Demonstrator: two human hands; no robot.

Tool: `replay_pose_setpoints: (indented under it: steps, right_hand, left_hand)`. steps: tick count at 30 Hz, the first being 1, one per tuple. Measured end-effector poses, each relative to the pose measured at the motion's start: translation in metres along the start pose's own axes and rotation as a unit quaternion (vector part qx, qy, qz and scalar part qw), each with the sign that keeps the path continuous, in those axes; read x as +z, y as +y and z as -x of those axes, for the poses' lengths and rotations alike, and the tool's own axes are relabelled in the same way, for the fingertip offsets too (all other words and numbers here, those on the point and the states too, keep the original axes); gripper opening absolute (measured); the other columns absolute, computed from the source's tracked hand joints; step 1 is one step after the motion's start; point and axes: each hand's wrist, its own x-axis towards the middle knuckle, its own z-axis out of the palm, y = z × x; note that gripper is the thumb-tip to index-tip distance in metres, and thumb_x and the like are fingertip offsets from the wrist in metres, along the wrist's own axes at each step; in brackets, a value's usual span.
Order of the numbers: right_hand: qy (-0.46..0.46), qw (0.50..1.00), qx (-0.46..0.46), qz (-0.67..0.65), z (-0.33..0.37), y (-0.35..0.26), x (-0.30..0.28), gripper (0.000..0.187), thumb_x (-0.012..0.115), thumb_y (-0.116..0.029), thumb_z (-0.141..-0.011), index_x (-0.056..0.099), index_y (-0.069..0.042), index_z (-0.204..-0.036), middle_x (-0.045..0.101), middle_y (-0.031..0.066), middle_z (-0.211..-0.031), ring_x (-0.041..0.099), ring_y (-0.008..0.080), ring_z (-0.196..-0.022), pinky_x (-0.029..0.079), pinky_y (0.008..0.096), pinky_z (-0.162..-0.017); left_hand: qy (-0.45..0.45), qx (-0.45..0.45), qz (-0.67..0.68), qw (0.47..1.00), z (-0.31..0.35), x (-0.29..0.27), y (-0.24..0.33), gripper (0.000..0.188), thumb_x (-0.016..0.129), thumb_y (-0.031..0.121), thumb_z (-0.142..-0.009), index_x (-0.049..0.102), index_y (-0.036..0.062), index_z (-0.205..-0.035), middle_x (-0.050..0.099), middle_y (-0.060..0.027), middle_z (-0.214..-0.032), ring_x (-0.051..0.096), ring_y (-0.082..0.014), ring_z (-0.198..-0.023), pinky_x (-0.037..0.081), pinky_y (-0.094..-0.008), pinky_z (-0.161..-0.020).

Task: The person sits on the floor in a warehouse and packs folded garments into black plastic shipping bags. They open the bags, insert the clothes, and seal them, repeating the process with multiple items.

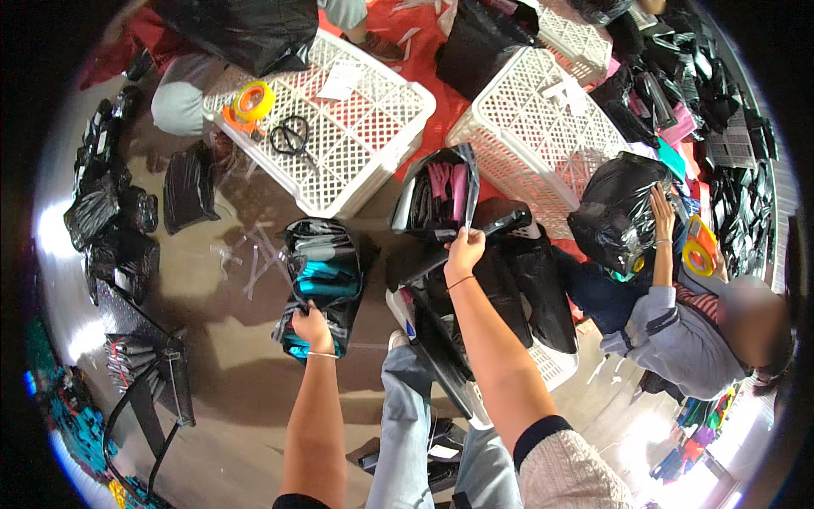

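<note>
My left hand (312, 327) is closed on the rim of a black plastic bag (346, 261). Folded teal pieces (320, 280), apparently cloth, fill that bag. Farther right, my right hand (465, 251) pinches the edge of a second black plastic bag (409, 204), whose mouth gapes. Inside it show pink and black folded pieces (449, 185). Several more black bags (500, 280) lie beneath and beside my right forearm, partly hidden by it.
Upturned white plastic crates (373, 110) stand ahead, one bearing an orange tape dispenser (248, 106) and black scissors (291, 137). At right a co-worker (670, 331) has a hand on a full black bag (619, 212). Black packages (114, 208) are heaped at left.
</note>
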Motion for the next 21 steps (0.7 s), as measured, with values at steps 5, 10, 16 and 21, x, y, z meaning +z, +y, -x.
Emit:
replay_pose_setpoints:
  steps: [5, 10, 16, 21]
  right_hand:
    - [0.011, 0.995, 0.010, 0.101, 0.003, -0.003, 0.008, 0.015, 0.061, -0.013, -0.091, 0.051, -0.003, -0.087, 0.055, 0.0049, -0.073, 0.051, 0.0137, -0.053, 0.047, 0.0283, -0.045]
    - [-0.023, 0.943, -0.068, 0.325, -0.001, -0.007, 0.013, 0.023, 0.066, -0.020, -0.085, 0.057, 0.001, -0.081, 0.059, 0.0160, -0.071, 0.058, 0.0338, -0.065, 0.048, 0.0410, -0.069]
    - [-0.177, 0.973, 0.141, -0.052, -0.027, -0.038, 0.048, 0.029, 0.059, -0.005, -0.089, 0.041, -0.016, -0.069, 0.039, -0.0052, -0.064, 0.037, 0.0103, -0.053, 0.033, 0.0281, -0.048]
    - [-0.187, 0.961, 0.081, -0.187, -0.036, -0.066, 0.030, 0.030, 0.057, -0.007, -0.093, 0.040, -0.016, -0.070, 0.039, -0.0051, -0.066, 0.038, 0.0101, -0.058, 0.032, 0.0270, -0.050]
  left_hand:
    - [-0.081, -0.085, 0.031, 0.993, -0.007, -0.003, -0.006, 0.028, 0.070, 0.018, -0.083, 0.062, -0.0082, -0.085, 0.066, -0.0212, -0.079, 0.059, -0.0341, -0.070, 0.045, -0.0417, -0.067]
    - [-0.076, -0.096, 0.113, 0.986, 0.001, -0.011, -0.016, 0.028, 0.071, 0.016, -0.083, 0.057, -0.0072, -0.075, 0.061, -0.0137, -0.068, 0.052, -0.0254, -0.060, 0.041, -0.0397, -0.060]
    - [-0.132, -0.230, 0.234, 0.935, 0.007, -0.028, -0.005, 0.025, 0.068, 0.010, -0.087, 0.048, 0.0042, -0.074, 0.049, -0.0021, -0.067, 0.040, -0.0134, -0.054, 0.036, -0.0290, -0.048]
    - [-0.100, -0.284, 0.256, 0.919, 0.025, -0.032, 0.012, 0.033, 0.069, 0.011, -0.087, 0.042, 0.0054, -0.069, 0.042, 0.0002, -0.060, 0.037, -0.0110, -0.047, 0.031, -0.0289, -0.040]
